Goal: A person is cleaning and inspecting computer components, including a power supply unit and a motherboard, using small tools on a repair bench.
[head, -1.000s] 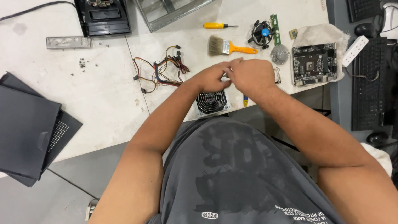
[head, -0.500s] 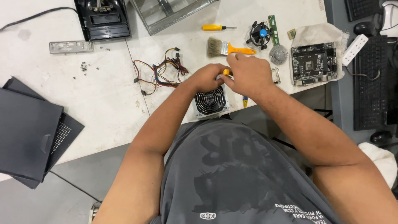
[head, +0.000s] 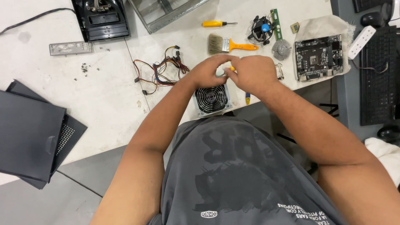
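my left hand (head: 207,73) and right hand (head: 250,74) meet just above the power supply (head: 211,99), fingers pinched shut on something small with a yellow tip; what it is i cannot tell. best to keep both wrists steady over the fan grille, paintbrush (head: 229,45) beyond.

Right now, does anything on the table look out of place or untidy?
Some small dark bits, maybe screws, lie scattered loose on the white table. A bundle of wires sprawls tangled beside the fan box under the hands. Nothing looks spilled or broken.
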